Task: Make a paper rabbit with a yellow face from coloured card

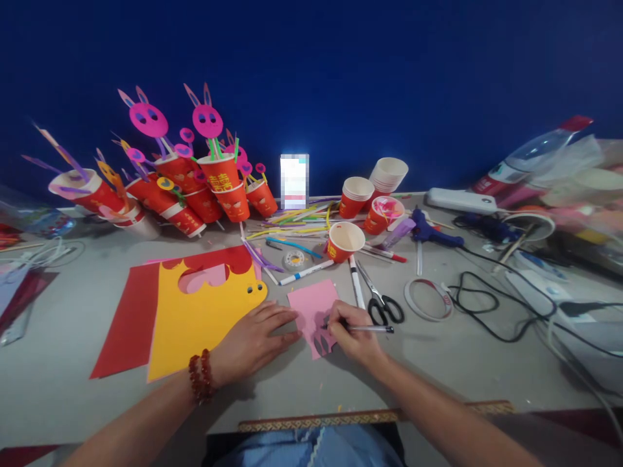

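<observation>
A pink sheet of paper [311, 299] with cut-out holes near its lower edge lies in front of me. My right hand [357, 337] grips a pen [372, 329] over the paper's right side; the tip is partly hidden by the fingers. Flat on the table, with fingers stretched out, my left hand [257, 337] touches the left edge of the pink paper. To its left, yellow paper [195, 331] with cut-outs overlaps red paper [129, 324]. Black-handled scissors [384, 308] and a white marker [356, 285] lie just beyond my right hand.
Red paper cups [226, 194] holding pink rabbit-faced figures [207, 121] stand at back left. A single cup [344, 241] sits centrally, near loose straws [292, 224]. At right are a tape roll [428, 299], a blue glue gun [431, 230] and its black cable [511, 337].
</observation>
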Action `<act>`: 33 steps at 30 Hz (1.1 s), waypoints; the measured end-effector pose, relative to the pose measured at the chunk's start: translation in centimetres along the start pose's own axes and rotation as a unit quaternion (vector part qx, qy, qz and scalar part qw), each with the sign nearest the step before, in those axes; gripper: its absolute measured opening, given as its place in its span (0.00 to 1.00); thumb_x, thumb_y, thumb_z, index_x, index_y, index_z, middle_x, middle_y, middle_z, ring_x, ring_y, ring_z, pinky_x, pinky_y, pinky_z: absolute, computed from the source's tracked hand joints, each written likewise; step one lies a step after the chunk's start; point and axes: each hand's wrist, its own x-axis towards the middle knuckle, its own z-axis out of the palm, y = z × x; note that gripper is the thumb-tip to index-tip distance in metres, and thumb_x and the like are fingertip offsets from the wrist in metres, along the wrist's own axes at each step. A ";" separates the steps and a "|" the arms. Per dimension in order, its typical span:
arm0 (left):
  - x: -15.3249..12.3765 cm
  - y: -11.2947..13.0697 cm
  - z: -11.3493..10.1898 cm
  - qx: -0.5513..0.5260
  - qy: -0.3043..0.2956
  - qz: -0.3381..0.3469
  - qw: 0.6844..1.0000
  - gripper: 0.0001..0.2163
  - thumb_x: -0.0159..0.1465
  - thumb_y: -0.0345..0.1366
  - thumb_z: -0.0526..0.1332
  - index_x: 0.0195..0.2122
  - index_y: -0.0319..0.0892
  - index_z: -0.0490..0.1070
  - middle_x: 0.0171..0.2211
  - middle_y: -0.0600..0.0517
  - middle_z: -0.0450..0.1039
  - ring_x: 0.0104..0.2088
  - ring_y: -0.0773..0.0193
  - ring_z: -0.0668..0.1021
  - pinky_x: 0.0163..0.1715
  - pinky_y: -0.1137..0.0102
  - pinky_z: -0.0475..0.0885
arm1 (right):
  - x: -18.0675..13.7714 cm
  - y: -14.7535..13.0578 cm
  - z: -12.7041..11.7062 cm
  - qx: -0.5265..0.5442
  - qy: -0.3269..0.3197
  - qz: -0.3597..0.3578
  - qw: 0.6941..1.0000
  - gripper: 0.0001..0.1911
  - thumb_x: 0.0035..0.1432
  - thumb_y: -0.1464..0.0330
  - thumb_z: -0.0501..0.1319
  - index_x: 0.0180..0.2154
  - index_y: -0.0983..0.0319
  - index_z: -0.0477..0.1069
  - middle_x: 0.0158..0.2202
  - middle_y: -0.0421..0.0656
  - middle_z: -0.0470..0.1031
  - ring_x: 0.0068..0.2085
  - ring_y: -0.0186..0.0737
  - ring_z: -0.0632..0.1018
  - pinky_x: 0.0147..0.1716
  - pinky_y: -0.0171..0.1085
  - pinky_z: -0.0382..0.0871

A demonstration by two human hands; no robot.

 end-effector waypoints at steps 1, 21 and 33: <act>0.0 0.0 0.0 0.000 0.000 -0.001 1.000 0.17 0.69 0.34 0.56 0.58 0.52 0.67 0.61 0.47 0.66 0.60 0.55 0.68 0.62 0.52 0.61 | 0.0 0.1 0.1 0.005 0.002 0.007 1.000 0.09 0.51 0.73 0.54 0.21 0.58 0.58 0.19 0.36 0.62 0.22 0.34 0.64 0.23 0.35 0.55; -0.1 1.0 0.3 0.055 0.038 -0.004 0.998 0.14 0.69 0.32 0.55 0.54 0.49 0.68 0.60 0.48 0.67 0.58 0.56 0.70 0.60 0.52 0.64 | 0.7 -0.2 -3.9 -0.317 -0.006 -0.160 0.935 0.16 0.60 0.76 0.55 0.47 0.59 0.74 0.44 0.49 0.78 0.44 0.47 0.77 0.44 0.42 0.72; 0.0 0.8 -0.6 0.000 0.135 -0.057 0.989 0.12 0.68 0.32 0.53 0.49 0.45 0.71 0.55 0.44 0.70 0.54 0.55 0.73 0.55 0.56 0.70 | 1.0 0.7 -5.8 -0.464 -0.044 -0.155 0.871 0.21 0.59 0.79 0.54 0.52 0.59 0.71 0.48 0.48 0.77 0.49 0.50 0.74 0.48 0.46 0.69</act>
